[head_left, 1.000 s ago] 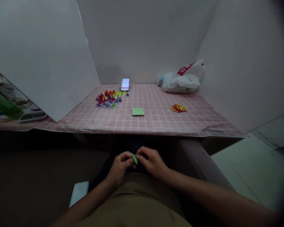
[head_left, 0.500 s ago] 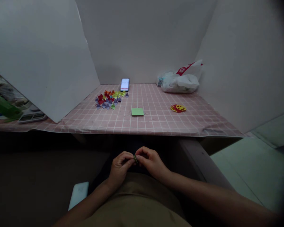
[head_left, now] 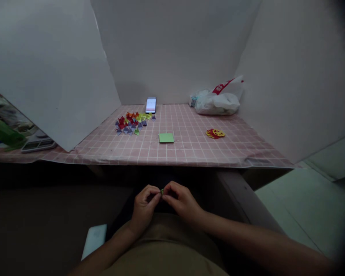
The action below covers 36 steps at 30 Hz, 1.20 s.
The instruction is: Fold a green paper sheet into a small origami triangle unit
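Note:
Between my fingertips, over my lap and in front of the table edge, is a small folded piece of green paper [head_left: 162,191]. My left hand [head_left: 145,204] pinches it from the left with thumb and forefinger. From the other side my right hand [head_left: 181,198] grips it the same way, fingers curled. Most of the paper is hidden by the fingers. A stack of square green paper [head_left: 166,138] lies on the table straight ahead. Farther left stands a cluster of small folded paper figures [head_left: 130,122] in red, orange, yellow, purple and green.
A phone [head_left: 151,105] leans upright at the back. Red and yellow flat cut-outs [head_left: 215,133] lie to the right, with a white plastic bag [head_left: 217,103] behind them. White panels [head_left: 175,50] surround the pink checked table [head_left: 189,151]. A pale flat object [head_left: 94,239] is at lower left.
The green paper has turned slightly between my fingers, and less of it shows. My right hand has shifted a little left. The whole view has tilted slightly.

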{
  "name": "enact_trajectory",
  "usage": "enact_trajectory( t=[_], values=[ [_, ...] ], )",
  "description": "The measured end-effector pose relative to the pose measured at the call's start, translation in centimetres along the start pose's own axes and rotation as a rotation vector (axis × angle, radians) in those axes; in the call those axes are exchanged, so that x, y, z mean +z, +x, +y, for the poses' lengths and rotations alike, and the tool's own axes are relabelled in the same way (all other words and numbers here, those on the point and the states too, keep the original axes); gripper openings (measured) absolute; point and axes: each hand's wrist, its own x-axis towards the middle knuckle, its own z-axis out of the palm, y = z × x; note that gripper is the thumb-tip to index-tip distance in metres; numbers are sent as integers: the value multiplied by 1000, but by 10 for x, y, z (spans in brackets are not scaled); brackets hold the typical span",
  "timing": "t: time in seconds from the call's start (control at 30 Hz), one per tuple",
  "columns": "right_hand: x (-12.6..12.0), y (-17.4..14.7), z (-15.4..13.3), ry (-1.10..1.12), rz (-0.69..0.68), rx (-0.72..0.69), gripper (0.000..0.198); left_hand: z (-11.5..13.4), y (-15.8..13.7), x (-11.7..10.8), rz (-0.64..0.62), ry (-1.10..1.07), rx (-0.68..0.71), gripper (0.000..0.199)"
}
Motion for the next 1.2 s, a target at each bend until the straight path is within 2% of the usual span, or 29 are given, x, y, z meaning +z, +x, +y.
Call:
enact_trajectory(
  t=[0.1, 0.23, 0.33, 0.63, 0.87, 0.97, 1.1, 1.2],
  values=[
    [1, -2, -1, -31, -22, -14, 7, 1, -1, 0, 1, 47, 17, 8],
    [3, 1, 6, 149, -57, 151, 8, 2, 0, 0, 8, 68, 26, 9],
    [5, 3, 13, 286, -60, 213, 12, 4, 0, 0, 6, 79, 29, 9],
    [6, 4, 14, 384, -76, 251, 19, 7, 1, 0, 3, 42, 22, 10],
    [5, 6, 14, 368, -79, 265, 16, 5, 1, 0, 8, 57, 32, 8],
    [4, 4, 12, 266, -71, 234, 13, 5, 0, 0, -10, 82, 53, 9],
    [4, 2, 8, 84, -13, 172, 10, 6, 0, 0, -7, 90, 47, 9],
    [7, 2, 11, 130, 57, 223, 12, 5, 0, 0, 36, 70, 17, 10]
  ],
)
